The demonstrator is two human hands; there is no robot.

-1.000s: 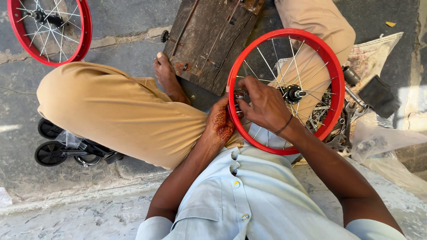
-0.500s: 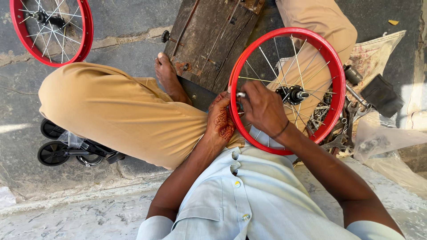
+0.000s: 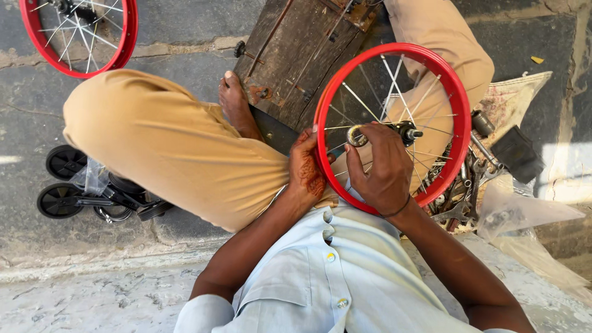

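Observation:
A small red-rimmed spoked wheel rests upright in my lap, over my tan trousers. My left hand grips the rim at its near-left side, fingers wrapped on the red edge. My right hand reaches inside the wheel among the spokes and holds a small round metal spoke wrench against a spoke, close to the hub. My bare foot lies beside a worn wooden board.
A second red spoked wheel lies on the stone floor at the top left. Black training wheels in a plastic bag sit at the left. Loose wrenches and metal parts and a clear plastic bag lie on the right.
The wheel has shifted slightly in my lap. My right hand has slid a little along the spokes with the wrench; my left hand keeps its grip on the rim.

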